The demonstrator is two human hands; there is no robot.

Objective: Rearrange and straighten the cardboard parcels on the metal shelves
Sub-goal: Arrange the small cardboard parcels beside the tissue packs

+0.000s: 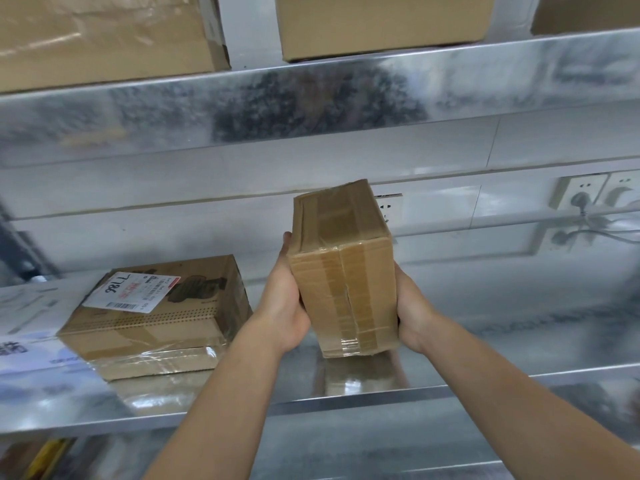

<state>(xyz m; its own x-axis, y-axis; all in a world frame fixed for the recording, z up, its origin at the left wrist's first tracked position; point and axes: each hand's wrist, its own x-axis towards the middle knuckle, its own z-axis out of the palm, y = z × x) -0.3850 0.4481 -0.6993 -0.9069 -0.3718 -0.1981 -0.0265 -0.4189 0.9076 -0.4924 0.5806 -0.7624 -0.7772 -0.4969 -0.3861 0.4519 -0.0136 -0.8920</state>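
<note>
A small taped cardboard parcel (343, 268) stands on end on the shiny metal shelf (485, 362), tilted slightly back. My left hand (285, 299) presses its left side and my right hand (414, 306) presses its right side, both gripping it. To the left lies a flat printed parcel (166, 317) with a white shipping label, resting on a thinner taped box. Both sit near the shelf's front edge.
The shelf above (311, 95) carries larger cardboard boxes (381, 22), (104, 36). Wall sockets with a plugged cable (585, 195) sit behind the shelf at the right. A white printed package (24, 327) lies at far left. A lower shelf shows below.
</note>
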